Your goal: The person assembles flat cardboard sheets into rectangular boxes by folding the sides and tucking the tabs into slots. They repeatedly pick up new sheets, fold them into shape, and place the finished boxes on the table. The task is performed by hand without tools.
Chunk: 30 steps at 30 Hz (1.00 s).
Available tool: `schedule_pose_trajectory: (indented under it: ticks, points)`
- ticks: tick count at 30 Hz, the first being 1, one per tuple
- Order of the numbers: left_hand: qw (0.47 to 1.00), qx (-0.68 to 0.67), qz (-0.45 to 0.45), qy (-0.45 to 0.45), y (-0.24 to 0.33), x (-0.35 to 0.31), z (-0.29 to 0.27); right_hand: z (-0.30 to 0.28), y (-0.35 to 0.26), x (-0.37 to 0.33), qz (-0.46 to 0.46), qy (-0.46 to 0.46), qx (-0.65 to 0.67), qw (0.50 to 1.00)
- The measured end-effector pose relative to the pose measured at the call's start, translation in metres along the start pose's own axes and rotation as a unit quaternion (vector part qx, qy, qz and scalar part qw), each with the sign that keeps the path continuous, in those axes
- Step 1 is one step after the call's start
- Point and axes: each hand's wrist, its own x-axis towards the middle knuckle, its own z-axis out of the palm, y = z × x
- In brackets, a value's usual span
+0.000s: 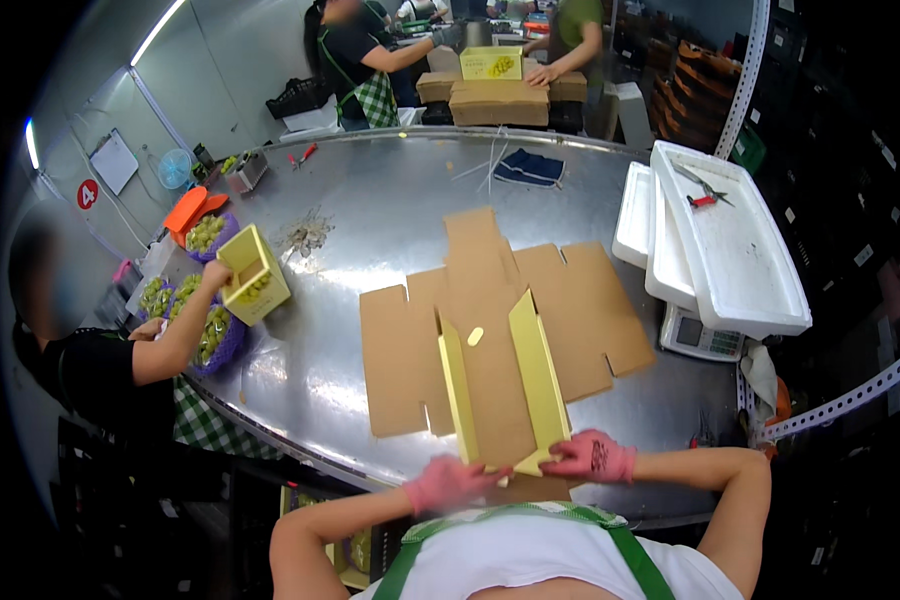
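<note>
Your left hand (448, 482) and right hand (595, 456) each pinch a raised yellow flap of the box blank (500, 340) at the table's (370, 190) near edge; its long axis runs away from you, hands equally near.

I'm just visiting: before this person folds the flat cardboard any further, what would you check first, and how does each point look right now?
1. Both hands on the carton: ok. The left hand and right hand, in pink gloves, rest on its near edge.
2. Side flaps raised: ok. Two yellow flaps stand up from the flat cardboard blank.
3. Blank lies flat on the steel table: ok.
4. Space around the blank: ok. The white foam trays and the scale sit apart from it.
5. Co-worker's yellow box out of the way: ok, well to the left.
6. Left hand's grip: cannot tell, it is blurred.
</note>
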Motion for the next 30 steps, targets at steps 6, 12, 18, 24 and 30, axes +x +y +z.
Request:
schedule_pose_trajectory:
  ticks: [6, 12, 18, 24, 30]
  points:
    - [0.992, 0.083, -0.087, 0.036, -0.029, 0.033, 0.011, -0.004, 0.016, 0.042, 0.113, 0.046, -0.025, 0.992]
    - [0.976, 0.063, -0.198, 0.070, -0.046, 0.052, 0.009, 0.019, 0.044, 0.058, 0.140, 0.132, -0.072, 0.979]
    - [0.958, 0.067, -0.272, 0.062, -0.026, 0.071, -0.003, 0.022, 0.039, 0.057, 0.158, 0.136, -0.074, 0.975]
    - [0.945, 0.086, -0.311, 0.056, -0.036, 0.071, 0.014, 0.032, 0.037, 0.047, 0.230, 0.216, 0.030, 0.948]
    - [0.943, 0.080, -0.317, 0.057, -0.038, 0.074, 0.005, 0.043, -0.015, -0.020, 0.176, 0.048, 0.124, 0.975]
